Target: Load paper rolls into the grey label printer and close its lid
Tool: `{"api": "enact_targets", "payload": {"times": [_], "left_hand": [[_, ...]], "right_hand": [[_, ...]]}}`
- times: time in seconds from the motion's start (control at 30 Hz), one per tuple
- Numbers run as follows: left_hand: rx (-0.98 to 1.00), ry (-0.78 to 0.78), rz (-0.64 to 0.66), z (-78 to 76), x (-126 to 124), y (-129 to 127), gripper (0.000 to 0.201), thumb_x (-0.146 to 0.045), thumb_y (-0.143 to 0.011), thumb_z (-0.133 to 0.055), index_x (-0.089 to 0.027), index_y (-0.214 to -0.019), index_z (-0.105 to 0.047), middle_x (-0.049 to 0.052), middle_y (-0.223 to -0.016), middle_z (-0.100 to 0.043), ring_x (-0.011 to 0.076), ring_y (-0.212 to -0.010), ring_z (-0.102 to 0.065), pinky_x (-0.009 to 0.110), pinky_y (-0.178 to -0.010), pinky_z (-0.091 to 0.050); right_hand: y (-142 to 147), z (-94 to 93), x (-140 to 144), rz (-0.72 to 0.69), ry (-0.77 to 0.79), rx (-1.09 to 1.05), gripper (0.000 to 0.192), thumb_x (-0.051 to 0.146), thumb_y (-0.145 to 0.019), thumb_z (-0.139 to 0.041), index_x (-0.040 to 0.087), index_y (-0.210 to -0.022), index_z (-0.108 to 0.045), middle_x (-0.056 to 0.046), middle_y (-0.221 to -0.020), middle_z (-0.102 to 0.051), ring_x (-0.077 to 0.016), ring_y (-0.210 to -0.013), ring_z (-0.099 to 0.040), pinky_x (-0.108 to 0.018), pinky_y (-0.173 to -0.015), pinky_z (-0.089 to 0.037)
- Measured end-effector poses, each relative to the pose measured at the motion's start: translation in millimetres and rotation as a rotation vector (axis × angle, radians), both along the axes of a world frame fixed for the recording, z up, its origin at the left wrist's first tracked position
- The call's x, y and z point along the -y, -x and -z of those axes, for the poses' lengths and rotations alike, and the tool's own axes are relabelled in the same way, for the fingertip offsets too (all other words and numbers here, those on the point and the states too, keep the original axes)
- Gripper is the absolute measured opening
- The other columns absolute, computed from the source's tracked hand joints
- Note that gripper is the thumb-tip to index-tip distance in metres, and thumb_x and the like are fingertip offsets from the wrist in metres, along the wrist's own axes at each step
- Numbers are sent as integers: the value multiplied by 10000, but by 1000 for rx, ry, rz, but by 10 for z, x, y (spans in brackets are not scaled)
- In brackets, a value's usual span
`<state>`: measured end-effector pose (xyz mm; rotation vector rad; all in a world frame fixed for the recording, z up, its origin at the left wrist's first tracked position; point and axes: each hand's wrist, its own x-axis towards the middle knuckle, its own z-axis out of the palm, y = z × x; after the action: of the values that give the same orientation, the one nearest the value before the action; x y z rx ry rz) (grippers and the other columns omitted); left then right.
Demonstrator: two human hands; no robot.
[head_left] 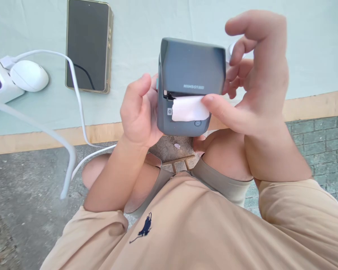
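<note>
At the near edge of the bench, in the head view, your left hand holds a label printer by its left side, with the front towards you; that grip is closed around the body. Your right hand is at the other side, its grip fairly wide: the thumb lies on a white paper strip while the fingers stand bent and apart, past the printer's right edge. As far as can be judged, getting paper out of the slot is done, since the strip hangs over the front face beside the power button. The strip's upper end meets the slot, so parting it from the printer appears to be left; whether the cover is fully latched cannot be told, nor can any print be made out on the paper. Counting up, you have one printer, one strip, one phone lying to the left, one white block with a dark panel, one rounded white plug against it, and at least two white cables. One white object is mostly hidden behind your right fingers, and one pale scrap lies on the ground below.
</note>
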<state>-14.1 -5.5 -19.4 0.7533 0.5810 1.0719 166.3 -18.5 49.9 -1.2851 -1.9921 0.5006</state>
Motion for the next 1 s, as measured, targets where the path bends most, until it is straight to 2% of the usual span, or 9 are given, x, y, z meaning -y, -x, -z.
{"api": "enact_targets", "payload": {"times": [0.07, 0.17, 0.27, 0.4, 0.53, 0.6, 0.73, 0.87, 1.0], "left_hand": [[70, -17, 70, -10, -7, -18, 416, -492, -807, -474, -222, -1122, -513, 77, -1078, -618, 286, -1164, -554, 426, -894, -536], [58, -76, 71, -31, -21, -59, 450, -320, -754, -599, -253, -1180, -471, 52, -1123, -608, 249, -1106, -588, 351, -821, -562], [45, -116, 47, -49, -19, -94, 436, -308, -758, -591, -223, -1173, -486, 51, -1092, -609, 220, -1048, -610, 293, -766, -556], [49, -95, 35, -68, -4, -106, 410, -332, -786, -535, -222, -1174, -464, 27, -1041, -606, 195, -1007, -625, 270, -745, -547], [24, -125, 75, -55, -14, -81, 427, -333, -787, -564, -218, -1187, -470, 21, -1070, -619, 146, -961, -629, 214, -733, -529], [7, -167, 86, -36, -18, -69, 450, -332, -797, -561, -218, -1219, -455, 33, -1083, -619, 165, -978, -631, 228, -700, -538], [-57, -227, 136, 8, -17, -59, 560, -332, -786, -590, -213, -1299, -399, 74, -1218, -556, 233, -1108, -589, 287, -752, -554], [-86, -267, 125, 52, -24, -52, 653, -380, -755, -620, -189, -1333, -383, 85, -1331, -482, 275, -1301, -442, 372, -1015, -478], [-125, -266, 116, 63, -6, -54, 718, -440, -698, -668, -239, -1337, -407, 62, -1309, -516, 290, -1329, -416, 397, -1074, -448]], "right_hand": [[-8, -33, 1, 80, -48, -60, 414, 372, -788, -573, 130, -1109, -473, -37, -1162, -471, 25, -647, -371, -183, -512, -344], [-26, -51, -17, 66, -113, -189, 169, 247, -835, -511, 143, -965, -481, -9, -1025, -482, 63, -538, -348, -163, -447, -332], [-42, -49, -34, 56, -143, -241, 110, 241, -856, -484, 143, -896, -456, -12, -1002, -480, 53, -545, -466, -143, -417, -383], [-36, -64, -38, 200, -114, -188, 164, 305, -887, -454, 171, -833, -378, 12, -1011, -472, 51, -559, -527, -136, -469, -469], [-29, -48, -52, 179, -141, -261, 115, 250, -871, -471, 157, -833, -416, -25, -903, -450, -78, -870, -649, -163, -508, -513], [-33, -15, -58, 88, -125, -89, 73, 208, -855, -480, 136, -841, -486, -28, -886, -521, -74, -881, -628, -164, -521, -475], [-28, 15, -29, 45, -52, 285, 147, 223, -786, -567, 193, -928, -596, 33, -840, -632, -28, -614, -483, -209, -545, -344], [-1, -61, 53, 74, 50, 502, 288, 282, -789, -545, 250, -1073, -575, 44, -851, -649, -40, -571, -456, -222, -533, -312], [2, -87, 87, 68, 73, 556, 339, 304, -772, -544, 243, -1104, -570, 39, -802, -651, -61, -569, -462, -209, -500, -251]]}}
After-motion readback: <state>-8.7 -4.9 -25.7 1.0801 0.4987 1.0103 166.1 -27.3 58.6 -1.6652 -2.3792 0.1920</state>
